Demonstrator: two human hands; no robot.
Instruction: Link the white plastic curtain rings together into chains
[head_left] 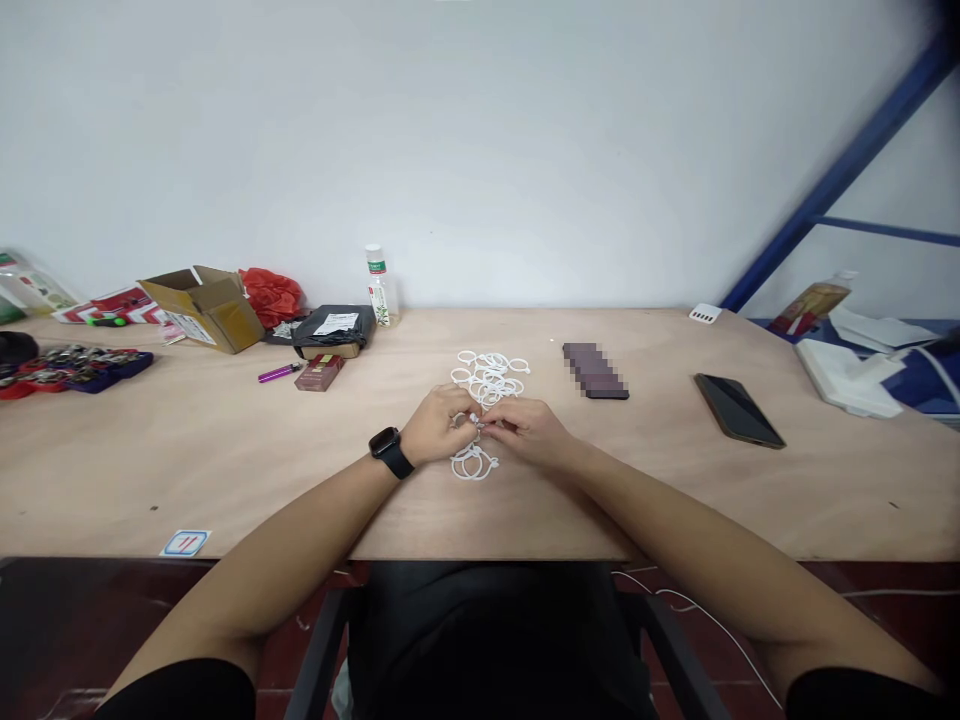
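Note:
Both hands meet low over the middle of the wooden table (300, 500). My left hand (439, 425), with a black watch (391, 452) on its wrist, pinches a white plastic ring that is partly hidden by the fingers. From the other side, the fingertips of my right hand (529, 430) close on the same ring. Just beyond the hands lies a loose pile of several white rings (491, 375), each with a small tab. Nearer to me, a smaller group of white rings (472, 465) rests on the tabletop.
To the right lie a pixelated dark phone-like object (596, 371) and a phone (739, 410). On the left are a small dark red box (320, 372), a purple lighter (278, 373), a black package (334, 328), an open carton (202, 305) and a bottle (381, 287).

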